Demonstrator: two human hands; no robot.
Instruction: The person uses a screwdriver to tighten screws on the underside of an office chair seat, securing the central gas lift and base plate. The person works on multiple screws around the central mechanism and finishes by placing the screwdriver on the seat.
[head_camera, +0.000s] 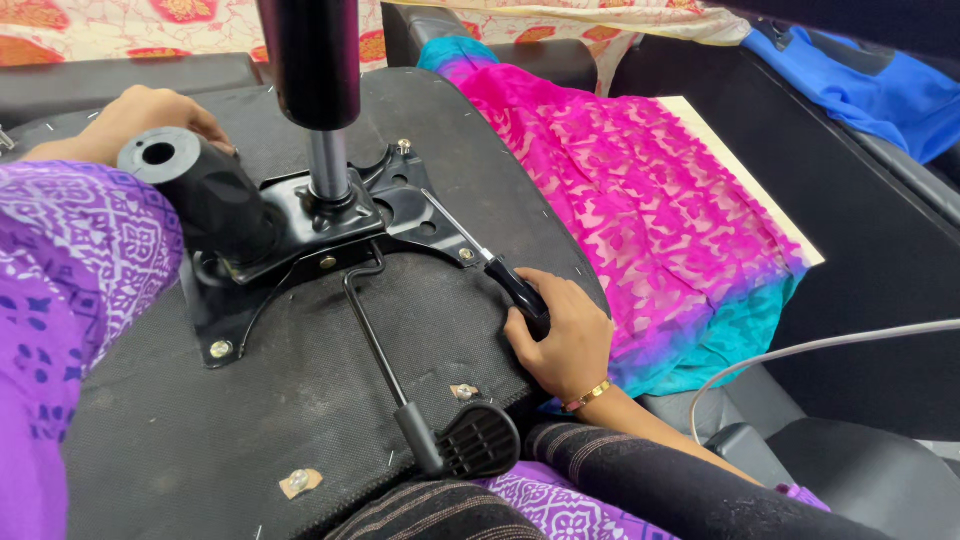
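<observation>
An upturned chair seat (250, 420) lies across my lap, its black fabric underside facing up. A black metal mechanism plate (300, 225) is bolted to it. A black column with a chrome rod (328, 165) rises from the plate. My right hand (560, 335) is closed around the black grip (512, 282) of a thin metal lever at the seat's right edge. My left hand (140, 118) rests on the seat at the upper left, behind a thick black knob (200, 190), and holds nothing. A second lever ends in a ribbed black paddle (480, 440) near me.
A pink and teal patterned cloth (650, 220) lies to the right over a black cushion. A blue cloth (870, 85) lies at the far right. A white cable (800, 352) curves past my right forearm. Patterned fabric hangs along the back.
</observation>
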